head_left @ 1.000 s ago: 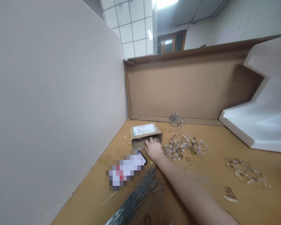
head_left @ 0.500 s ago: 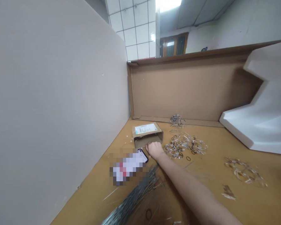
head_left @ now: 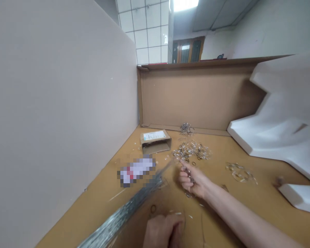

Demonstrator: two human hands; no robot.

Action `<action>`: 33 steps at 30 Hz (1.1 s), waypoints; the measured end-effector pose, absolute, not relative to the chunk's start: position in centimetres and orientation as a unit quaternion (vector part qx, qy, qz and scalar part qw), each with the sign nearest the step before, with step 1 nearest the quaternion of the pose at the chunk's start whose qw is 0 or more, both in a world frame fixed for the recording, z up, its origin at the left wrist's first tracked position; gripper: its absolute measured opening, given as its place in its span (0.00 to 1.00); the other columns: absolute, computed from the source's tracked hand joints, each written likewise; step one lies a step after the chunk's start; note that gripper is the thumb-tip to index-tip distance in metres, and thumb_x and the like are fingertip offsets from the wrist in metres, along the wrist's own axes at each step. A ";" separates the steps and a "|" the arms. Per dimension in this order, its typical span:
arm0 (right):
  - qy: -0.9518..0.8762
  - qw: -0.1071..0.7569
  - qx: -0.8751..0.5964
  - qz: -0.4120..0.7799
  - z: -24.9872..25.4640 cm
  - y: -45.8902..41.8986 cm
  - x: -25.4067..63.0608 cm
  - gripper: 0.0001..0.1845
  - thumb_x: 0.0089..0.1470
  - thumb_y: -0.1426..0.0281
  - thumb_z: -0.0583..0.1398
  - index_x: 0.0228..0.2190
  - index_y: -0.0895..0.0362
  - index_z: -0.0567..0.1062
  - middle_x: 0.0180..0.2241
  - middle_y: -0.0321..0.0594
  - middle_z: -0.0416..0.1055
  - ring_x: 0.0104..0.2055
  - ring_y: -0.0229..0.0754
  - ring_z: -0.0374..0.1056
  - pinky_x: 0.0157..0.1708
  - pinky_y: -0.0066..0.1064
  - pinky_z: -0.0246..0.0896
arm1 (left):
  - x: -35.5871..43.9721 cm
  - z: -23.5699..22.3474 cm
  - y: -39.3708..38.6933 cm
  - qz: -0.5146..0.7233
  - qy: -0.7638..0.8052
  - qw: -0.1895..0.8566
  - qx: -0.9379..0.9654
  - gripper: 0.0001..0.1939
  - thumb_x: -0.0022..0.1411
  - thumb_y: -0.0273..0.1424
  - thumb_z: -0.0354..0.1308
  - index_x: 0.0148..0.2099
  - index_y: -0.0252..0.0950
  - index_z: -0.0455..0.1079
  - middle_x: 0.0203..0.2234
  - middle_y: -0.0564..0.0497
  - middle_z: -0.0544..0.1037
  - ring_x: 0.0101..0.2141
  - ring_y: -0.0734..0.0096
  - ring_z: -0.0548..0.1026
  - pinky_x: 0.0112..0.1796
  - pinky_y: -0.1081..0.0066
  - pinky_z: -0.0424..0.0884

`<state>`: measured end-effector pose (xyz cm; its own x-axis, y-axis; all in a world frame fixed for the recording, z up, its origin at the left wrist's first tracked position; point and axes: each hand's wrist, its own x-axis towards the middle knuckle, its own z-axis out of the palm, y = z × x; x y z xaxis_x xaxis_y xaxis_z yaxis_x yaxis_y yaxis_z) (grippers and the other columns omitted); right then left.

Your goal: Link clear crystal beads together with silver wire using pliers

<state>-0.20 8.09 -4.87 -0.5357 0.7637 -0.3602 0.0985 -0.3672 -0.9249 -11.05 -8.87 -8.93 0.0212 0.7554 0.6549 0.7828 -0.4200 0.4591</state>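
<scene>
My right hand [head_left: 192, 182] hovers over the brown cardboard tabletop [head_left: 248, 206], fingers closed on a small clump of metal rings that sticks out above and below the fist. My left hand [head_left: 162, 231] is at the bottom edge, curled into a fist beside a long bundle of thin metal wires [head_left: 124, 215]; I cannot make out anything inside it. Beyond my right hand lies a scattered pile of small rings [head_left: 191, 151]. A small open cardboard box [head_left: 155, 141] with a white label lies on its side further left.
A phone [head_left: 136, 170] lies by the wire bundle's far end. A white panel [head_left: 54, 103] walls the left side and a cardboard wall [head_left: 191, 96] the back. White foam blocks [head_left: 281, 127] fill the right. More rings [head_left: 239, 172] lie scattered at right.
My right hand has pulled back from the small box's opening toward me, now closed on rings. My left hand has come into view at the bottom. The view shifted slightly.
</scene>
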 end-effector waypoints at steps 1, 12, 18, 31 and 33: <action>-0.467 0.246 -0.412 0.743 -5.0 6.9 1.7 0.13 0.57 0.63 0.52 0.31 0.60 0.67 0.23 0.30 0.62 0.17 0.27 0.55 0.14 0.21 0.52 | -10.8 -8.5 -9.0 -0.454 -0.534 0.018 -0.713 0.09 0.59 0.26 0.47 0.39 0.40 0.67 0.23 0.52 0.76 0.24 0.73 0.74 0.28 0.76 0.68; -0.168 0.342 -0.314 0.869 -4.8 -3.3 11.9 0.04 0.47 0.77 0.52 0.29 0.61 0.65 0.19 0.30 0.56 0.14 0.24 0.47 0.10 0.15 0.35 | -6.6 -3.9 -9.4 -0.315 -0.531 -0.033 -0.786 0.12 0.63 0.30 0.42 0.38 0.38 0.67 0.22 0.54 0.74 0.23 0.74 0.71 0.26 0.75 0.61; -0.217 0.378 -0.304 0.847 -4.9 -5.3 13.5 0.07 0.46 0.73 0.61 0.31 0.61 0.70 0.22 0.34 0.64 0.14 0.22 0.47 0.09 0.15 0.34 | -4.0 -3.9 -9.3 -0.326 -0.525 0.026 -0.786 0.13 0.63 0.29 0.42 0.37 0.39 0.69 0.21 0.55 0.74 0.22 0.74 0.70 0.27 0.74 0.60; -0.218 0.389 -0.303 0.842 -6.4 -6.2 15.1 0.11 0.44 0.74 0.63 0.34 0.64 0.74 0.23 0.37 0.67 0.15 0.22 0.45 0.09 0.15 0.34 | -2.3 -6.6 -10.7 -0.315 -0.489 -0.001 -0.814 0.12 0.62 0.28 0.43 0.38 0.39 0.68 0.20 0.54 0.73 0.20 0.74 0.67 0.26 0.74 0.58; -0.213 0.387 -0.306 0.843 -6.4 -6.2 15.1 0.10 0.45 0.73 0.62 0.33 0.64 0.74 0.23 0.36 0.66 0.14 0.22 0.44 0.09 0.15 0.34 | -2.3 -6.8 -10.6 -0.327 -0.489 0.001 -0.809 0.11 0.62 0.28 0.43 0.38 0.39 0.68 0.20 0.54 0.73 0.21 0.74 0.68 0.27 0.74 0.58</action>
<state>15.12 -6.23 -6.43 -0.5131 0.7836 -0.3502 -0.5230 -0.6090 -0.5963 -2.27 -10.63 -6.77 0.3078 0.7902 0.5299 0.7917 -0.5216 0.3180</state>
